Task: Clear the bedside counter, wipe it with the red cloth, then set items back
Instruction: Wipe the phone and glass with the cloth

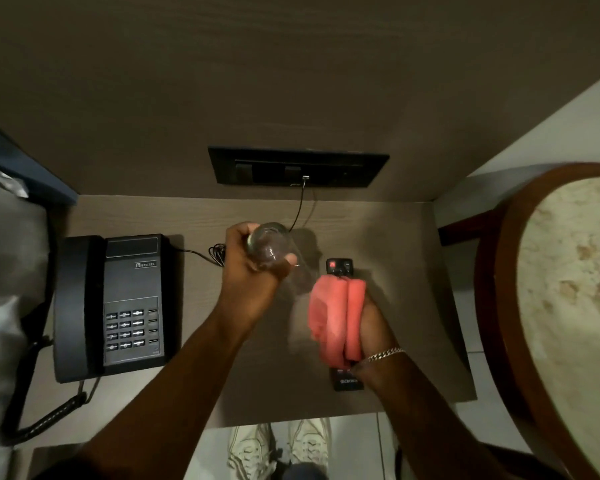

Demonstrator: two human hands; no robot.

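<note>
My left hand [253, 268] grips a clear drinking glass [271, 245], tilted on its side above the middle of the wooden bedside counter [395, 237]. My right hand [371, 327] is closed around a folded red cloth [333, 317], held just over a black remote control [340, 266]. The remote lies lengthwise on the counter; only its top end with a red button and its bottom end [347, 382] show, the middle is hidden by cloth and hand. A black desk telephone [118, 303] sits on the counter's left side.
A black socket panel [298, 167] is set in the back wall, with a thin cable [300, 206] running down to the counter. The phone's coiled cord [49, 420] hangs at the left. A round marble-topped table [568, 289] stands to the right. Bedding lies at far left.
</note>
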